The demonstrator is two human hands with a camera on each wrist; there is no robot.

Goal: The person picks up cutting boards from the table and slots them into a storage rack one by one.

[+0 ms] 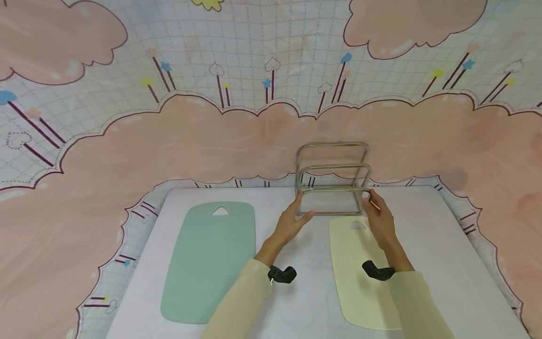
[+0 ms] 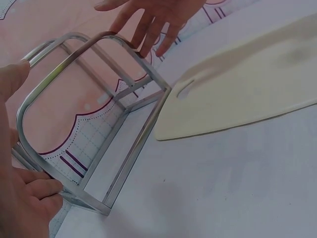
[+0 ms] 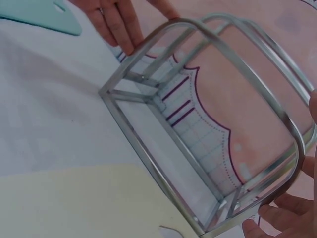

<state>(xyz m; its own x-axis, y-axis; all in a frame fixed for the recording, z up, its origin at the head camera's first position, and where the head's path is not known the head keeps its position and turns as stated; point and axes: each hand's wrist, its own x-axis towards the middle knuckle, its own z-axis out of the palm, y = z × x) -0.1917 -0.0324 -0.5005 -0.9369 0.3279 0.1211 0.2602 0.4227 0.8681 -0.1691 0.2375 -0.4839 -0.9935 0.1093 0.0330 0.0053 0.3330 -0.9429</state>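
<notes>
A silver metal wire rack (image 1: 332, 190) with several upright rounded hoops stands at the far edge of the white table. My left hand (image 1: 289, 226) holds its left side, fingers against the frame. On the opposite side my right hand (image 1: 381, 219) grips the front hoop near its corner. In the left wrist view, the left fingers (image 2: 42, 191) lie by the lower bar of the rack (image 2: 141, 131). The right wrist view has the right fingers (image 3: 285, 213) around the side of the rack (image 3: 153, 173).
A green cutting board (image 1: 211, 263) lies flat on the left of the white table (image 1: 305, 301). A cream cutting board (image 1: 360, 292) lies in front of the rack, partly under the right forearm. A patterned pink cloth (image 1: 237, 146) hangs behind and surrounds the table.
</notes>
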